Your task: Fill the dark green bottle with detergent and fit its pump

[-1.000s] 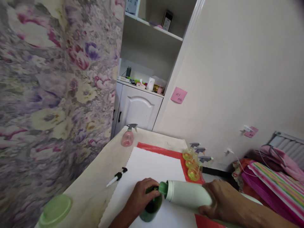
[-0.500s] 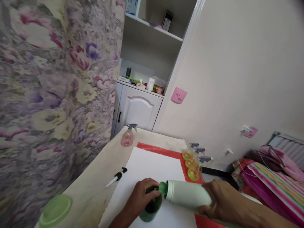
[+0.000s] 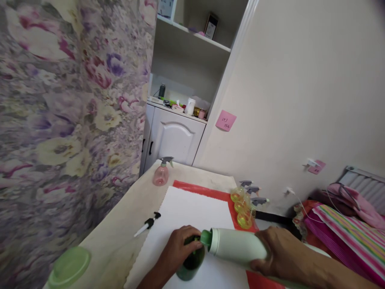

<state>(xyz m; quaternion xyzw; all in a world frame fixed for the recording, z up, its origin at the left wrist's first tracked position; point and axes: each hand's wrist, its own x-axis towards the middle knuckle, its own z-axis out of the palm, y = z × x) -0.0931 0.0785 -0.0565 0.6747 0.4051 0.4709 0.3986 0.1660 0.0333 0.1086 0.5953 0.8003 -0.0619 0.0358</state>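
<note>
L hand (image 3: pixel 182 243) is curled partway shut around the neck of a dark green bottle (image 3: pixel 191 265), thumb up by its mouth, fingers on the far side. Bottle is at the near edge of view, on a white sheet (image 3: pixel 192 208). R hand (image 3: pixel 278 249) is wrapped round a pale green bottle (image 3: pixel 231 245), approx. horizontal, mouth aimed L at the dark one. A green piece (image 3: pixel 206 237) sits at the pale bottle's mouth, right by L thumb; can't tell if it's a spout or thick liquid, nor if anything is flowing. R fingertips are partly hidden, so exact grip unclear.

White sheet lies over a red sheet (image 3: pixel 201 188) on the table (image 3: pixel 117 224). A blk & white pump top (image 3: pixel 147 223) lies at the white sheet's L edge. Pale green lid (image 3: pixel 69 265) is at the near L corner. Pink spray bottle (image 3: pixel 161 175) stands at the far L end; 3 yellow spray bottles (image 3: pixel 244 220) w/ grey heads are bunched on the R side, near the wall.
</note>
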